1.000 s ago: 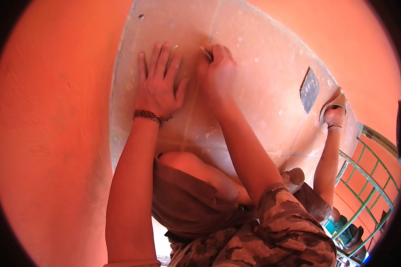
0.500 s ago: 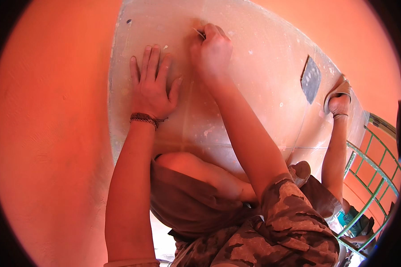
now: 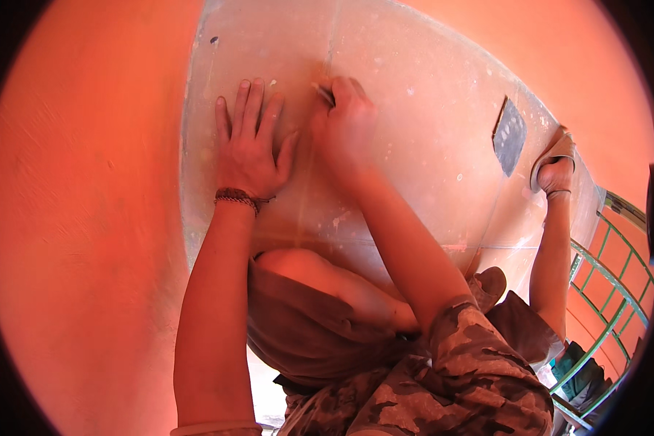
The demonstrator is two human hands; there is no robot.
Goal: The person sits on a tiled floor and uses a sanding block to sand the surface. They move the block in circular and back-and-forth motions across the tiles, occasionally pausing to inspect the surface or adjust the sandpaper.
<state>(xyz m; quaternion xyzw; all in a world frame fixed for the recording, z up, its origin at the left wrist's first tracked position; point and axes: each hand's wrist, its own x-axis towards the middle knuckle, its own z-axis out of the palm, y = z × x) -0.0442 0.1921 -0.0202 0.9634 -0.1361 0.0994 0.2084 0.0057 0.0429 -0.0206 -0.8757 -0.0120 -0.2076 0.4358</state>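
My left hand (image 3: 251, 149) lies flat with spread fingers on a pale, dusty tiled surface (image 3: 414, 160), a braided band round its wrist. To its right, my right hand (image 3: 345, 120) is closed on a small thin piece (image 3: 323, 94) with a pale edge. Most of that piece is hidden in my fingers, so its kind cannot be told. The fist is over a joint line between tiles, against the surface, and slightly blurred. A brownish smear (image 3: 318, 71) shows just beyond it.
Orange walls (image 3: 87, 182) border the surface. A flat grey piece (image 3: 509, 136) lies at the right, near a sandalled foot (image 3: 556, 174) whose owner I cannot tell. My bent knee (image 3: 298, 265) is below my hands. Green metal bars (image 3: 610, 291) stand at far right.
My right hand has moved toward me along the joint line, still closed on the thin piece. The left hand stays flat in place; the whole view has shifted slightly.
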